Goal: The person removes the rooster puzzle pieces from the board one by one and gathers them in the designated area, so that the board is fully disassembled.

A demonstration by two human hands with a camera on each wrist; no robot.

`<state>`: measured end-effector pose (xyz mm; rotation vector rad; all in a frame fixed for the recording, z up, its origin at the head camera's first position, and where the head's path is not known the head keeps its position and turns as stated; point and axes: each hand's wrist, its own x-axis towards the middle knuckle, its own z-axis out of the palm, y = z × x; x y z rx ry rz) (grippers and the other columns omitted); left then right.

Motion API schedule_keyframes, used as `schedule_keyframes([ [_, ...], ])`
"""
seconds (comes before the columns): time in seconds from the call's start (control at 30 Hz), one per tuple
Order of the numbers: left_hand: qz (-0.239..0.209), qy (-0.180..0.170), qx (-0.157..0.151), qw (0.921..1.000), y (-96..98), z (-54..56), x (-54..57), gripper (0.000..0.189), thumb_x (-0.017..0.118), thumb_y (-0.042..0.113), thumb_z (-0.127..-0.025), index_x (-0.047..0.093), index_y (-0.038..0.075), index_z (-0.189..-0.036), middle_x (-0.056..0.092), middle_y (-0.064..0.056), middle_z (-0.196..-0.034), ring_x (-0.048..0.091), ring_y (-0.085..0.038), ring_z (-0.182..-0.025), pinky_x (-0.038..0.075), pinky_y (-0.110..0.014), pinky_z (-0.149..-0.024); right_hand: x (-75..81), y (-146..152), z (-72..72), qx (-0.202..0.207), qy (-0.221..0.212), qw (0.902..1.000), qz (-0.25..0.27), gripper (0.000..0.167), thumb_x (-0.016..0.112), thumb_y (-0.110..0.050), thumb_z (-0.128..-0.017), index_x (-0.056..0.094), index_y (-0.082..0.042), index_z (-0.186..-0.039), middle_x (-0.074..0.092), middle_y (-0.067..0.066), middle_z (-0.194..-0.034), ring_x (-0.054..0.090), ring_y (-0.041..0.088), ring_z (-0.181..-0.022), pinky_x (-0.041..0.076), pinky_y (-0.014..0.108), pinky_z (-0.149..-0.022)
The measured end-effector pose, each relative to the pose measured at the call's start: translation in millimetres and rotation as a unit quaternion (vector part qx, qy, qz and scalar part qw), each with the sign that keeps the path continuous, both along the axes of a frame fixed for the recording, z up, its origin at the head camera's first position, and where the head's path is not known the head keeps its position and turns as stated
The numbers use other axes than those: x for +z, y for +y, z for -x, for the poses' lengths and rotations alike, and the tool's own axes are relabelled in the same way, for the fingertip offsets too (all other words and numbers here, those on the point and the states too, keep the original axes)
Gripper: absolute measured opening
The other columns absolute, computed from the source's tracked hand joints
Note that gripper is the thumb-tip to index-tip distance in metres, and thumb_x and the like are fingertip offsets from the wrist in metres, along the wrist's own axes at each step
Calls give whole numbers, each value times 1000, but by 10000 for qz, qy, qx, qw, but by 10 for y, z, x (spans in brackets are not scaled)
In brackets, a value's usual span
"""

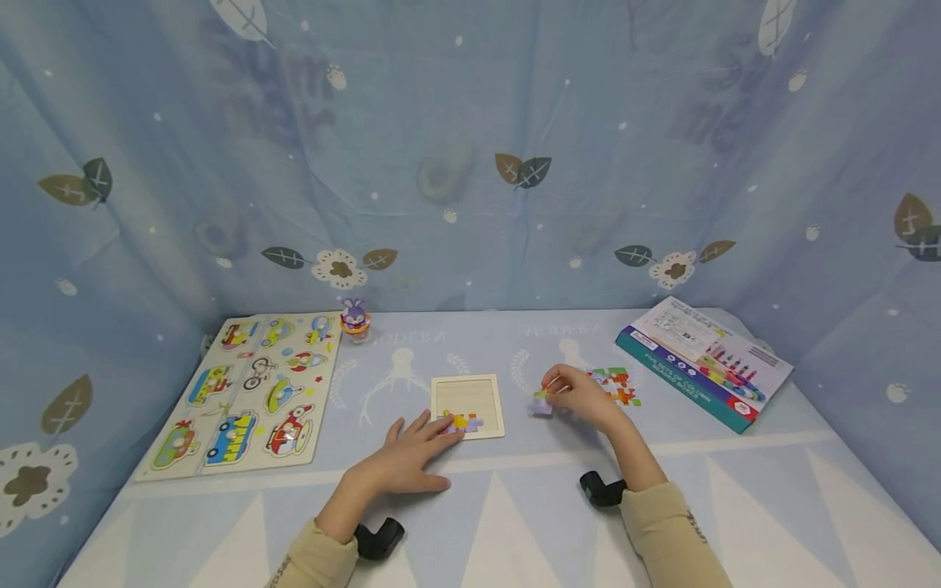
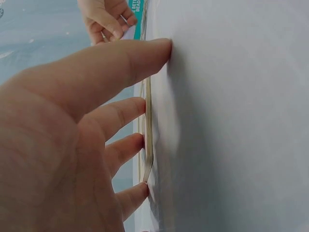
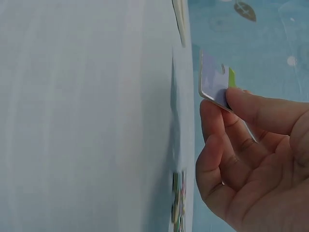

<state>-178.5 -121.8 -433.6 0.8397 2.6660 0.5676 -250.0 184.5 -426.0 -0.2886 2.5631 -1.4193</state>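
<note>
A purple and green jigsaw puzzle piece (image 3: 213, 79) is pinched between the thumb and fingers of my right hand (image 1: 579, 395), lifted above the table in the right wrist view. Left of it lies a shallow wooden puzzle tray (image 1: 467, 384), with a few joined yellow and purple pieces (image 1: 466, 422) along its bottom edge. My left hand (image 1: 412, 455) rests at the tray's lower left with fingers spread, the fingertips touching the tray edge and pieces. Several loose red, green and orange pieces (image 1: 622, 386) lie beyond my right wrist, partly hidden by it.
A wooden vehicle puzzle board (image 1: 253, 392) lies at the left. Behind its right corner stands a small purple rabbit toy (image 1: 355, 319). At the right is a teal and white box (image 1: 704, 359). A patterned curtain (image 1: 470, 163) hangs behind the table.
</note>
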Motion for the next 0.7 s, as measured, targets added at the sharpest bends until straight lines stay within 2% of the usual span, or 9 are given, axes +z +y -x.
schedule_keyframes([
  [0.33, -16, 19, -20, 10000, -1, -14, 4, 65, 64, 35, -84, 40, 18, -141, 26, -9, -151, 12, -41, -138, 4, -67, -103, 12, 313, -29, -445, -201, 9987, 135, 30, 60, -5, -86, 53, 3, -114, 56, 12, -94, 52, 16, -77, 45, 29, -65],
  [0.53, -7, -23, -16, 10000, 0, -9, 18, 65, 65, 34, -83, 40, 18, -141, 26, -8, -151, 11, -41, -139, 4, -66, -103, 11, 506, -73, -800, -267, 9964, 9, 29, 60, -7, -87, 57, 4, -114, 58, 12, -93, 52, 15, -73, 46, 29, -63],
  [0.7, -4, -18, -7, 10000, -3, -10, 13, 66, 65, 35, -83, 40, 18, -141, 26, -8, -151, 12, -40, -139, 4, -67, -103, 5, 653, -123, -932, -387, 9949, -87, 30, 56, -8, -90, 54, 4, -118, 58, 13, -95, 53, 18, -79, 47, 28, -69],
])
